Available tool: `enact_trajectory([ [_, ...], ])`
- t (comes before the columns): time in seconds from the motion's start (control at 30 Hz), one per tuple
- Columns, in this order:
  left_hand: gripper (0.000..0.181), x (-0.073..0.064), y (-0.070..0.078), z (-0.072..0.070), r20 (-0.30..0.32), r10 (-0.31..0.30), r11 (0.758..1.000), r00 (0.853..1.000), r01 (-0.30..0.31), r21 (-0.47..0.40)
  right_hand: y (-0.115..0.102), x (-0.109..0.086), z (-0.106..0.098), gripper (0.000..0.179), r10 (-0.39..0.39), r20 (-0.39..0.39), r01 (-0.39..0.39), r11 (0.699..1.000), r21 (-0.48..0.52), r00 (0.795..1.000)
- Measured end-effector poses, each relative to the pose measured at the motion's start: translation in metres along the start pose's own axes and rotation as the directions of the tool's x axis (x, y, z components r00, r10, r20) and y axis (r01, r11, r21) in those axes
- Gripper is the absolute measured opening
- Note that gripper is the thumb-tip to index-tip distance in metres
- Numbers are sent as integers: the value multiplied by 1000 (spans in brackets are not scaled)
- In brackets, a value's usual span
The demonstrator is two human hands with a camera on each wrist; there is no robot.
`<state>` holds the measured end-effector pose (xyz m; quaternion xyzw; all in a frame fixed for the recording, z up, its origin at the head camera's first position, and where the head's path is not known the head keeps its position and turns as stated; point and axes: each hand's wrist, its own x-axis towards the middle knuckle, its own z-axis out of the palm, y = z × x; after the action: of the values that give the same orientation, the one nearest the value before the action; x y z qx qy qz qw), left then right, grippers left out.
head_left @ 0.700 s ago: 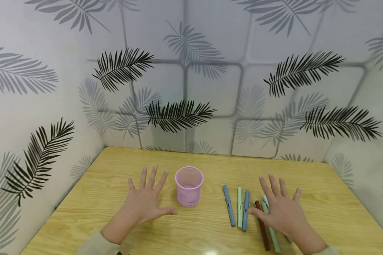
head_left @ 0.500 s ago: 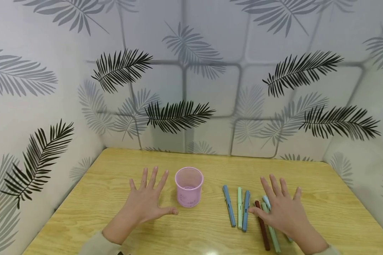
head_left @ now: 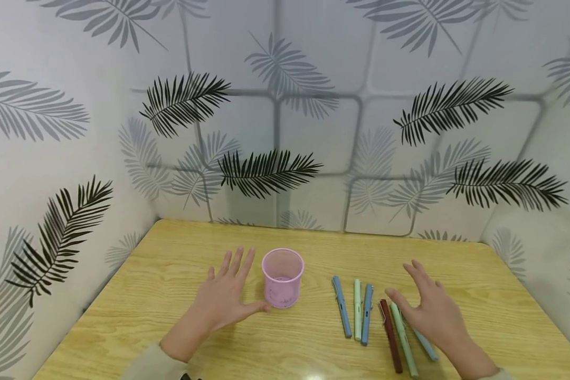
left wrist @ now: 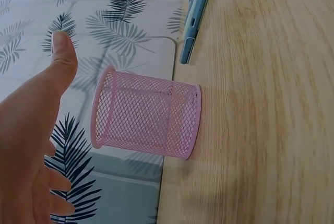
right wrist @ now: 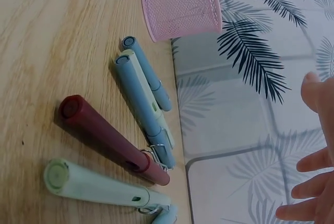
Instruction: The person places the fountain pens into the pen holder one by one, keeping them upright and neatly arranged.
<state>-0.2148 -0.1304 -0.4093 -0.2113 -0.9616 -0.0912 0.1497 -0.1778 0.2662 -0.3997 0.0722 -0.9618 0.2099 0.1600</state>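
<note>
A pink mesh pen holder [head_left: 283, 289] stands upright on the table. Just left of it hovers my left hand [head_left: 220, 300], fingers spread and thumb extended towards the holder without gripping it. To the right lie several capped pens: a blue pen [head_left: 342, 307], a pale green pen [head_left: 357, 311] and another blue pen [head_left: 367, 315] form one group. Nearer me are a dark red pen [head_left: 391, 338], a green pen [head_left: 404, 340] and a light blue pen [head_left: 426, 345], partly hidden by my right hand [head_left: 431, 314]. That hand hangs above them, fingers extended, holding nothing.
The wooden table [head_left: 275, 351] ends at a wall covering [head_left: 313, 200] with a leaf pattern along its back. Another patterned wall [head_left: 52, 158] borders the left side. In the right wrist view, the pen holder [right wrist: 182, 10] stands beyond the pens.
My right hand has turned onto its side and shifted slightly right, uncovering more of the light blue pen's lower end. My left hand has moved a little right and tilted. The pens and holder stay put.
</note>
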Motion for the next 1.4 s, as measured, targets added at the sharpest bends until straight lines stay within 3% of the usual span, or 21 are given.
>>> enact_trajectory([
  [0.23,104,4,5,7,-80,4,997,997,-10,-75,8,-4,0,59,80,-54,-77,995,63,995],
  [0.43,99,10,11,17,-109,-19,986,994,0,-167,20,-9,2,45,86,-87,-77,992,102,992],
  [0.63,94,14,17,24,-126,-101,952,987,60,-299,28,-12,3,48,148,30,-151,985,89,988],
  [0.77,93,17,19,31,-115,-144,895,983,80,-439,34,-11,6,47,169,125,-178,982,64,978],
  [0.9,93,19,19,39,-104,-173,827,979,87,-555,39,-11,11,39,163,144,-171,984,51,976],
  [1.17,88,24,24,51,-140,-215,718,966,60,-694,49,-13,16,31,159,213,-167,986,21,964],
  [1.4,84,28,26,55,-115,-209,611,971,38,-791,50,-16,20,25,175,277,-184,983,5,945],
])
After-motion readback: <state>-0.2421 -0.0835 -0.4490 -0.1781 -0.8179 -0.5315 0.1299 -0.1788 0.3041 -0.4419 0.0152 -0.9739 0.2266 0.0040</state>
